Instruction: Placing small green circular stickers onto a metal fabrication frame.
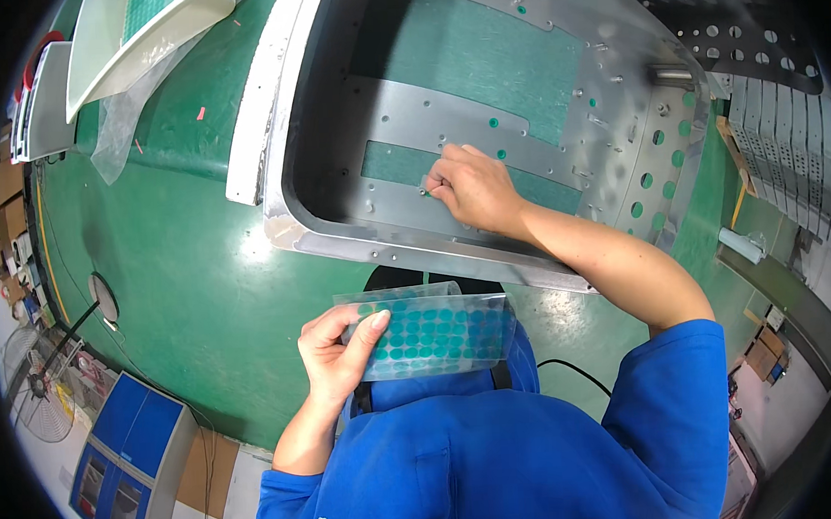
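The left hand [336, 353] pinches a clear sheet of round green stickers [434, 338] at lower centre. At centre, the right hand [476, 189] has its fingertips drawn together inside a sheet-metal housing [287, 230]; whether they grip anything, I cannot tell. A pale tray [174, 39] sits upper left, a blue cabinet [146, 415] lower left.

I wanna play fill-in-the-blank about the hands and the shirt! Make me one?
1. The lower hand, holding the clear sheet, is the person's ____ one.
2. The upper hand, inside the metal housing, is the person's ____ one.
3. The shirt is coloured ____.
4. Its sleeves are not long but ____.

Missing words: left; right; blue; short.
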